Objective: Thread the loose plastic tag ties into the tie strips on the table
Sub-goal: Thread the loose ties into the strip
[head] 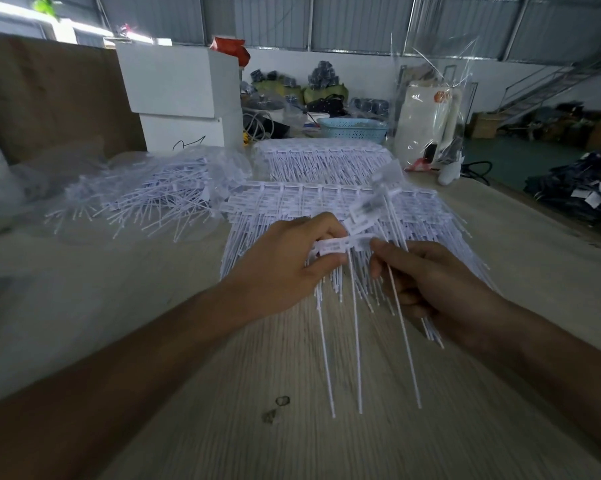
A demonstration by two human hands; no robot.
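Observation:
My left hand (285, 268) pinches the head end of a white tie strip (333, 244) held above the table, with its thin tails (356, 341) hanging toward me. My right hand (430, 285) grips a loose white tag tie (401, 323) by its thin tail, just right of the strip's heads. A blurred piece of strip (372, 206) sticks up and away between the hands. Under the hands lies a flat stack of tie strips (327, 199), with a second stack (323, 154) behind it. A heap of loose ties (146, 195) lies in clear plastic at the left.
On the wooden table (292, 427) stand white boxes (181, 91) at the back left, a blue basket (352, 128) and a white kettle in clear wrap (427, 123) at the back right. Two small dark marks (276, 407) lie near me. The table's right edge drops to the floor.

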